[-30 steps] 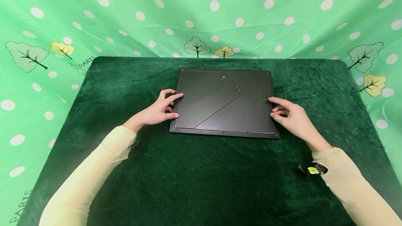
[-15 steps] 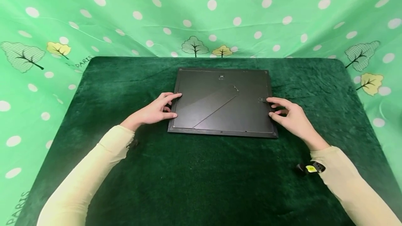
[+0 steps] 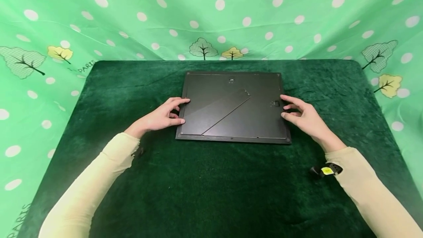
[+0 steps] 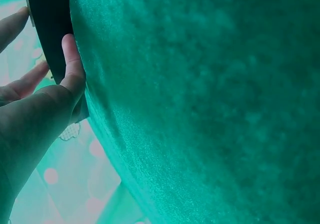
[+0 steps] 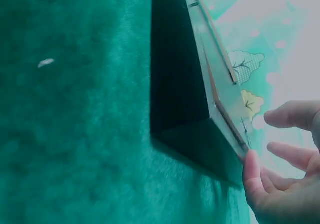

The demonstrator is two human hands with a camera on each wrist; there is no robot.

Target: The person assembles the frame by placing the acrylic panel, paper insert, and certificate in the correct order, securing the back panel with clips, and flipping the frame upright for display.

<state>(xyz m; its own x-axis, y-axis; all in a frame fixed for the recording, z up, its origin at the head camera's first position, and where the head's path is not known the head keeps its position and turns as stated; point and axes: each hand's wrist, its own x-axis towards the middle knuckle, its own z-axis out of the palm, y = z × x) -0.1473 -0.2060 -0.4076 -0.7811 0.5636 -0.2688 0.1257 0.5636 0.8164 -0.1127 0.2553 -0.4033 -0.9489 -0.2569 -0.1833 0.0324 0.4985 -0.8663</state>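
The black frame (image 3: 228,109) is laid backing-up on the green cloth (image 3: 198,179). Its left edge is touched by the left hand (image 3: 161,116), fingers spread; the right hand (image 3: 305,119) is likewise spread at the opposite edge. If uneven pressure is applied, skewing may be caused.

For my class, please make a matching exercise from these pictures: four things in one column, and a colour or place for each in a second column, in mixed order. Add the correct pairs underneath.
Things
1. Rectangular panel
2. Table cloth
3. Backdrop
4. Yellow tag

Colours or places
A. Light green with white dots
B. By the cuff of the right sleeve
C. Dark green, lying beneath the panel
D. Black, with a slanting line across it

Correct pairs
1-D
2-C
3-A
4-B
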